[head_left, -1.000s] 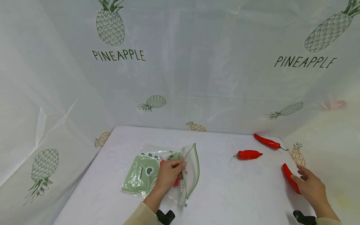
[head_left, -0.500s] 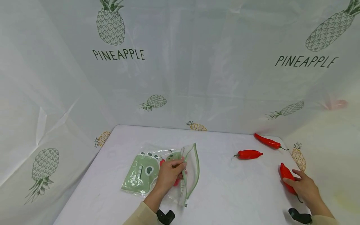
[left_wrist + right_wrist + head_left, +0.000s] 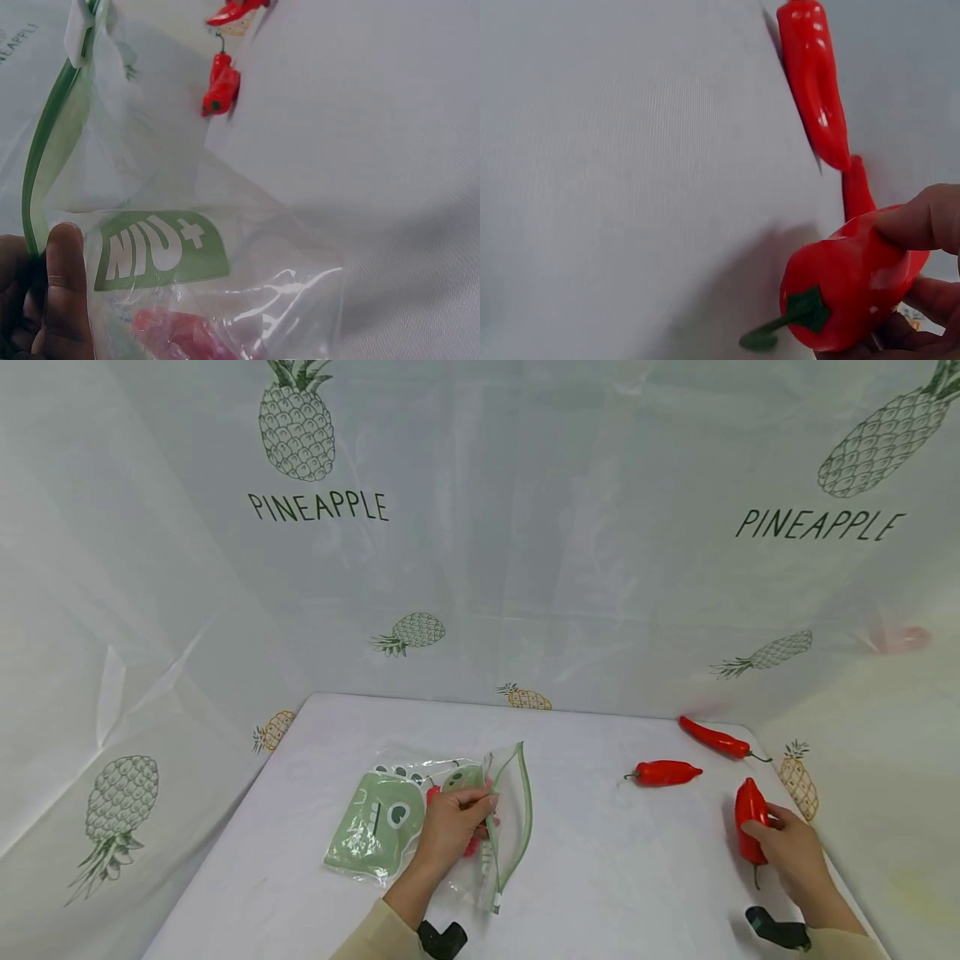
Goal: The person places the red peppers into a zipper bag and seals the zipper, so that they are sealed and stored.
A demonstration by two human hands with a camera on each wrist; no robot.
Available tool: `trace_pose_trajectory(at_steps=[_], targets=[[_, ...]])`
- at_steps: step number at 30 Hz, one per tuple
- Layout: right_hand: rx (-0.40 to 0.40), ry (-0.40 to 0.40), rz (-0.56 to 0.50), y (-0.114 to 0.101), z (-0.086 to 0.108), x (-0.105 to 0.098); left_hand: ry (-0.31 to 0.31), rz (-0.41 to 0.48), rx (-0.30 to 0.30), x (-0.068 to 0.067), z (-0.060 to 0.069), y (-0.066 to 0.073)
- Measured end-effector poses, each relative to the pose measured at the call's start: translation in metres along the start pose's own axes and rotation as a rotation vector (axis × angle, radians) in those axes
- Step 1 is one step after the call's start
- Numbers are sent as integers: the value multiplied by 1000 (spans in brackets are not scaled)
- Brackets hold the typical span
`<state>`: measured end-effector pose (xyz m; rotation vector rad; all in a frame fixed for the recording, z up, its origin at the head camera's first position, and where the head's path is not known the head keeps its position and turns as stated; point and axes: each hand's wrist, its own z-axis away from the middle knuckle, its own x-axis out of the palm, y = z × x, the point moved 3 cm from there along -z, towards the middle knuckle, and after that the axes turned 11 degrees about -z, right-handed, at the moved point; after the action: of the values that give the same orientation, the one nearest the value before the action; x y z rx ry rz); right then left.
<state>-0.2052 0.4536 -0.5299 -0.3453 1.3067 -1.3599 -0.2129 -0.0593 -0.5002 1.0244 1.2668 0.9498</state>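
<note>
My left hand [image 3: 447, 833] pinches the rim of a clear zip bag [image 3: 369, 839] with a green monster print, lying on the left half of the table. The bag's green-edged mouth gapes to the right. Inside it, something red [image 3: 180, 330] shows through the plastic in the left wrist view, below a green label. At the table's right side, my right hand [image 3: 797, 860] grips a red chili pepper [image 3: 751, 818] between thumb and fingers, its green stem [image 3: 784, 322] pointing toward the near edge. The pepper appears lifted, with a shadow on the cloth beside it.
Two more red chili peppers lie at the back right of the white table [image 3: 585, 860]: one [image 3: 666, 772] further in, the other [image 3: 718, 741] by the far corner. A pineapple-printed sheet [image 3: 562, 568] hangs behind and around the table. Black wrist gear [image 3: 776, 929] sits at each cuff.
My right hand has taken hold of the pepper at the table's right edge and moved it left and slightly away, turning it more upright in view. The left hand and bag stay put.
</note>
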Motion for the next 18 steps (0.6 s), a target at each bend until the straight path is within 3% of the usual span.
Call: trace_pose_trajectory(at_steps=[18], targets=[[-157, 35, -51, -29, 19, 26, 3, 9, 6, 0, 1, 0]])
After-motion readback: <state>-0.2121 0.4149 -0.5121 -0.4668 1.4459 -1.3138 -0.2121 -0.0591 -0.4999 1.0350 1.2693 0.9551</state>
